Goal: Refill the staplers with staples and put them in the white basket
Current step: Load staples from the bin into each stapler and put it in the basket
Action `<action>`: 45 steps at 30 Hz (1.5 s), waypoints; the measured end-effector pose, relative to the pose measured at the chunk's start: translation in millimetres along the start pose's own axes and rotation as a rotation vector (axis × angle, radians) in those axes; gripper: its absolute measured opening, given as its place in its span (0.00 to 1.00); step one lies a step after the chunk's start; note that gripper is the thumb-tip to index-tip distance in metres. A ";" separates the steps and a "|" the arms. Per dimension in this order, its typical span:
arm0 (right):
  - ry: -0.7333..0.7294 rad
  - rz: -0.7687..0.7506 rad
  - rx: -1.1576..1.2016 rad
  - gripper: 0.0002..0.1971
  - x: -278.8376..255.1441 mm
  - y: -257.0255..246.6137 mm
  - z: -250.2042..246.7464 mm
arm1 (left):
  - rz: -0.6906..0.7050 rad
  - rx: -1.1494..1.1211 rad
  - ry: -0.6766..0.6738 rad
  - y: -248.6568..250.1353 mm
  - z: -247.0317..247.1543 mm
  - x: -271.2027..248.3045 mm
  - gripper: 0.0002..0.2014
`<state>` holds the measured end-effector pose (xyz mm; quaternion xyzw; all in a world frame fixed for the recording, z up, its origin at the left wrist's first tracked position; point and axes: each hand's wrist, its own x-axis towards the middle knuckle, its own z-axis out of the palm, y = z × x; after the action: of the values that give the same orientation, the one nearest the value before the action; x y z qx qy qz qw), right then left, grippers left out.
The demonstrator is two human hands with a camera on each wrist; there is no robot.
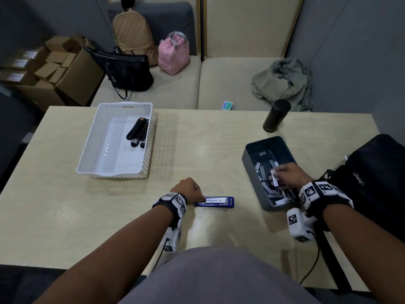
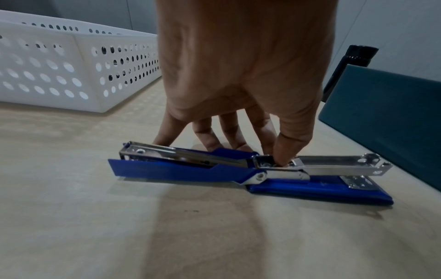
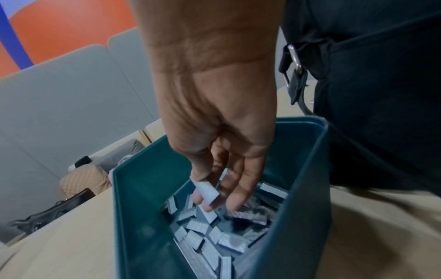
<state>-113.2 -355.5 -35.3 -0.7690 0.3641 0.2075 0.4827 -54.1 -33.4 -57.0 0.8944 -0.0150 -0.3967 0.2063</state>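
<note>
Left hand: the left hand [image 1: 190, 189] rests on the opened blue stapler [image 2: 241, 169]; its thumb [image 2: 290, 149] and one finger pinch the metal part at the hinge, and the other fingers reach down behind the stapler.
Blue stapler: it lies on the table [image 1: 87, 216] in front of the person, folded out flat, with the top arm to one side and the shiny magazine rail over the blue base to the other side.
Right hand: the right hand [image 1: 287, 175] is inside the dark green bin [image 1: 252, 156]; the thumb and fingers pinch one strip of staples [image 3: 208, 191], lifted a little above the others.
Staples: many loose staple strips [image 3: 214, 236] lie on the bottom of the dark green bin, at the right side of the table.
White basket: the white basket [image 1: 87, 150] with holes stands at the far left of the table; a black stapler [image 1: 137, 131] lies inside it, near its right wall.
Other things: a black bottle [image 1: 276, 116] stands behind the bin, and a black bag [image 1: 377, 172] lies just to the right of the bin.
</note>
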 end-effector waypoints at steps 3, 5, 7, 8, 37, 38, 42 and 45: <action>-0.024 -0.040 0.218 0.10 -11.3 -16.3 1.0 | -0.001 0.009 0.001 -0.4 0.9 1.9 0.08; 0.049 -0.099 0.320 0.12 -17.5 -35.6 4.7 | 0.003 0.005 -0.004 -0.7 1.0 2.0 0.09; 0.093 -0.186 0.309 0.12 -19.9 -55.0 11.5 | 0.007 -0.002 -0.005 -1.4 0.9 2.1 0.09; 0.083 -0.242 0.290 0.12 -20.8 -64.2 15.8 | 0.009 -0.002 -0.002 -2.0 0.7 2.0 0.09; -0.063 -0.631 -1.209 0.15 -60.9 -39.3 171.2 | 0.018 0.012 0.019 -4.6 4.0 5.6 0.10; -0.065 -0.624 -1.209 0.15 -60.7 -38.7 170.8 | 0.015 0.007 0.016 -4.6 4.2 5.7 0.10; -0.066 -0.625 -1.192 0.16 -56.2 -33.1 169.6 | 0.008 0.010 0.008 -3.7 3.4 4.1 0.10; -0.070 -0.618 -1.152 0.15 -54.4 -28.8 167.7 | 0.002 0.008 0.000 -3.3 3.4 3.5 0.10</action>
<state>-121.1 -178.3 -56.9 -0.9665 -0.0589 0.2460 0.0424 -54.5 -32.2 -62.7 0.8952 -0.0175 -0.3964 0.2029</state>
